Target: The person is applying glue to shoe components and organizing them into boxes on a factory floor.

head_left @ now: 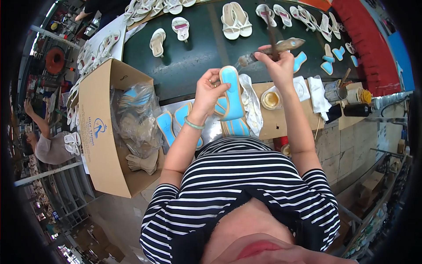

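My left hand point(205, 93) is closed on a shoe insole point(234, 104), light blue with a tan edge, its thumb pressed on the blue face. In my right hand point(281, 68) is a brush point(249, 59) with a crusted, pale end pointing toward the insole's top. Thin glue-like strands show between the two. A dark brown stick crosses the brush near my fingers; whether it is joined to it I cannot tell. More blue insoles point(165, 125) lie below my left hand. A round tub of yellowish paste point(271, 100) stands below my right forearm.
An open cardboard box point(97, 127) at left holds bagged insoles and tan sole pieces. White sandals point(236, 20) stand along the dark green conveyor point(206, 48). Loose blue pieces point(338, 53), a tin can point(335, 91) and a black bottle point(357, 110) are at right. Another person point(55, 147) is far left.
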A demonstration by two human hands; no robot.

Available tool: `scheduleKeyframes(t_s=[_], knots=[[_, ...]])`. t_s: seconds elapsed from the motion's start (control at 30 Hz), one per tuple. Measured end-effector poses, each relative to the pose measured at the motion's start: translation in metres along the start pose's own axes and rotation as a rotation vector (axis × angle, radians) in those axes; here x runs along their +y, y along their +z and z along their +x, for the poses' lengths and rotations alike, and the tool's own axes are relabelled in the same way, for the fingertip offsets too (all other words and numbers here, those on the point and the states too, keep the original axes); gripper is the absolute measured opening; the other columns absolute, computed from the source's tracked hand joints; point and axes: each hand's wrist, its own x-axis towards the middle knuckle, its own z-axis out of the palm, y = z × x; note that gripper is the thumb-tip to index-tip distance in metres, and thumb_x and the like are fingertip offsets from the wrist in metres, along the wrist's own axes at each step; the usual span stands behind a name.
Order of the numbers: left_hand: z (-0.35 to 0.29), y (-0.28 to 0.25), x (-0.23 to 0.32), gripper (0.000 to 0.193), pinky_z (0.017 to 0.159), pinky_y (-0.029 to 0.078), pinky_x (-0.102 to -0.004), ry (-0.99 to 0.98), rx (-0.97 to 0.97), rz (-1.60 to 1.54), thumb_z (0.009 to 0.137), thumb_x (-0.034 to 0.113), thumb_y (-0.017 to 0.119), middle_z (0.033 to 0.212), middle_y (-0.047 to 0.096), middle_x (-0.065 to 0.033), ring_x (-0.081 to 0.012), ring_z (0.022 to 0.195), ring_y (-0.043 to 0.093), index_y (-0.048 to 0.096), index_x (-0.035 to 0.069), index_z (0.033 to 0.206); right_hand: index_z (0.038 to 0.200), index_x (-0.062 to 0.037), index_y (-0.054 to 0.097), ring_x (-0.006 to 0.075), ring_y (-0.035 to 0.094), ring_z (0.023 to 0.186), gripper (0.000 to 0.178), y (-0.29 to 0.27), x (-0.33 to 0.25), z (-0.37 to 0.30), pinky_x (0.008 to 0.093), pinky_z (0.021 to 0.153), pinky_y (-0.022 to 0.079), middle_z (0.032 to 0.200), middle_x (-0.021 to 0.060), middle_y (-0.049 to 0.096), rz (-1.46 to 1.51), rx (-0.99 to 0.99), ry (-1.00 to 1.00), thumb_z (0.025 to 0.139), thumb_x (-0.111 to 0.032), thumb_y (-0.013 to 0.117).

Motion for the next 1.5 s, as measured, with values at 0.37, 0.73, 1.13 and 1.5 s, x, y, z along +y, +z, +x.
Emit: scheduleKeyframes(t_s=[0.37, 0.73, 1.13, 1.5], knots=[[0.009, -0.015, 0.001, 0.035, 0.070, 0.058, -0.0294, -0.008, 0.134, -0.112, 0.080, -0.009, 0.062, 0.101, 0.063, -0.0073, -0.0153, 0.086, 0.064, 0.051, 0.000, 0.111, 0.090, -0.0020, 0.067, 0.0033, 0.052, 0.056, 0.018, -0.032, 0.000, -0.018, 0.0184, 0.046, 0.035, 0.069, -0.0011, 0.063, 0.033, -0.288, 0.197, 0.075, -0.009, 0.076], [0.029, -0.015, 0.004, 0.030, 0.077, 0.057, -0.0313, -0.236, -0.153, -0.136, 0.083, -0.004, 0.061, 0.100, 0.065, -0.0063, -0.0158, 0.086, 0.065, 0.053, 0.002, 0.111, 0.093, 0.0018, 0.063, 0.0096, 0.062, 0.065, 0.015, -0.008, 0.013, 0.012, 0.0245, 0.059, 0.049, 0.076, 0.0033, 0.064, 0.028, -0.469, -0.011, 0.079, 0.001, 0.068], [0.029, -0.057, -0.006, 0.021, 0.079, 0.056, -0.0365, -0.228, -0.102, -0.249, 0.091, 0.009, 0.056, 0.101, 0.062, -0.0057, -0.0171, 0.089, 0.063, 0.053, 0.004, 0.111, 0.091, -0.0054, 0.062, 0.0050, 0.061, 0.069, 0.019, -0.029, 0.003, 0.004, 0.0175, 0.048, 0.040, 0.088, 0.0047, 0.069, 0.144, -0.359, 0.204, 0.076, -0.007, 0.075], [0.046, -0.040, -0.012, 0.026, 0.071, 0.057, -0.0406, -0.301, -0.082, -0.142, 0.092, 0.017, 0.053, 0.104, 0.057, -0.0054, -0.0200, 0.082, 0.063, 0.048, 0.012, 0.117, 0.088, -0.0005, 0.065, 0.0094, 0.063, 0.081, 0.018, 0.010, 0.018, 0.018, 0.0241, 0.073, 0.051, 0.083, 0.0032, 0.066, -0.155, -0.667, -0.074, 0.073, 0.005, 0.072]])
